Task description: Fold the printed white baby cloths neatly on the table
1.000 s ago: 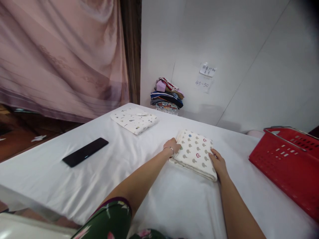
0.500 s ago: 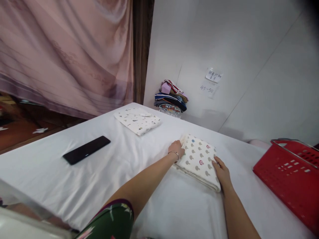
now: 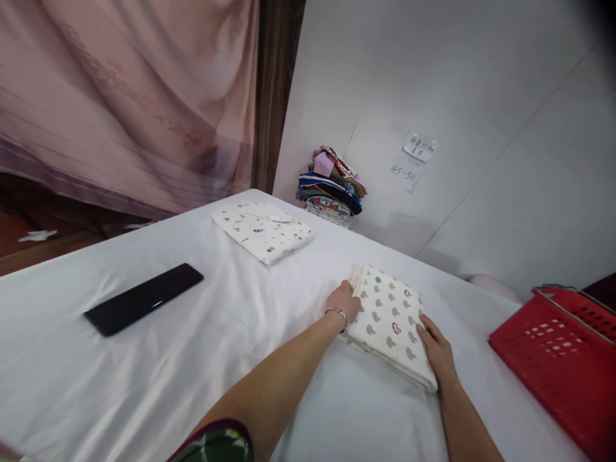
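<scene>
A grey-white wall [image 3: 457, 83] fills the back, its upper right corner lost in a dark blur. The pink curtain [image 3: 144, 96] runs out of view at left and top. The table [image 3: 231, 359], covered in white, is cut off along the bottom. A red basket [image 3: 543, 378] is cropped by the right edge, so its contents stay out of sight. Beyond the table's far edge rises a stack of fabrics [image 3: 332, 186], its base hidden. The mushroom-print cloth [image 3: 387, 321] lies folded on the table between the person's hands, its underside concealed; a second folded cloth [image 3: 262, 232] lies farther back to the left, its small motifs too fine to identify. The left hand [image 3: 343, 301] curls at the mushroom-print cloth's left edge, fingertips partly obscured; the right hand [image 3: 437, 353] rests its fingers on the right edge, thumb unclear. Whether either one grips the fabric cannot be told. A glossy black slab [image 3: 144, 299] lies apart at left, slightly blurred. On the wall, a handwritten note [image 3: 419, 147] is barely legible; the paper below it [image 3: 403, 173] reads "45-50". A thin bracelet [image 3: 341, 314] circles the left wrist.
</scene>
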Tool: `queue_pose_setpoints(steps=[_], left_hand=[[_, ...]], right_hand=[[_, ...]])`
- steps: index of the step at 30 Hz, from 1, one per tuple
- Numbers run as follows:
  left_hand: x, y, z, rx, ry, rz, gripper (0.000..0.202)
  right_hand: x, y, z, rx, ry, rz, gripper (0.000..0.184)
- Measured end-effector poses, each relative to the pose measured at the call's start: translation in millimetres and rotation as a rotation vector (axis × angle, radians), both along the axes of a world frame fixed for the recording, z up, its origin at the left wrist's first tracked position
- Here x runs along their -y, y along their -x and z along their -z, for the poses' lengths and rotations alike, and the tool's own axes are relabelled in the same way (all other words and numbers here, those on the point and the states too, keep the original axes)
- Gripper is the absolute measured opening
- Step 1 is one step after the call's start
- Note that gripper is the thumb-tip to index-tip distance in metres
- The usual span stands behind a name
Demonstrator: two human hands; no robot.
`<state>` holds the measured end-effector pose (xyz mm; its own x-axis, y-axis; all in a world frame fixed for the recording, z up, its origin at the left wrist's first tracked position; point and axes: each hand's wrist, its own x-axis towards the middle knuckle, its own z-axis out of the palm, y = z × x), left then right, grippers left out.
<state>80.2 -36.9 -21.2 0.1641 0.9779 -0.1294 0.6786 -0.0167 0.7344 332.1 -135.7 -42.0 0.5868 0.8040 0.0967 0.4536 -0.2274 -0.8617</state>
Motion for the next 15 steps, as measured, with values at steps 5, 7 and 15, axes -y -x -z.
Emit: queue_pose_setpoints(steps=[5, 7, 15], left_hand=[[-2, 1, 2.6, 0.012, 0.004, 0.013, 0.026], [-4, 0, 3.9, 0.017, -0.002, 0.012, 0.026], [-6, 2, 4.6, 0.051, -0.011, 0.055, 0.029]], right_hand=[[-18, 14, -37.1, 0.101, 0.037, 0.034, 0.048], [-37, 36, -60.5, 0.151, 0.030, -0.016, 0.040], [-133, 131, -90.0, 0.268, 0.510, -0.302, 0.024]])
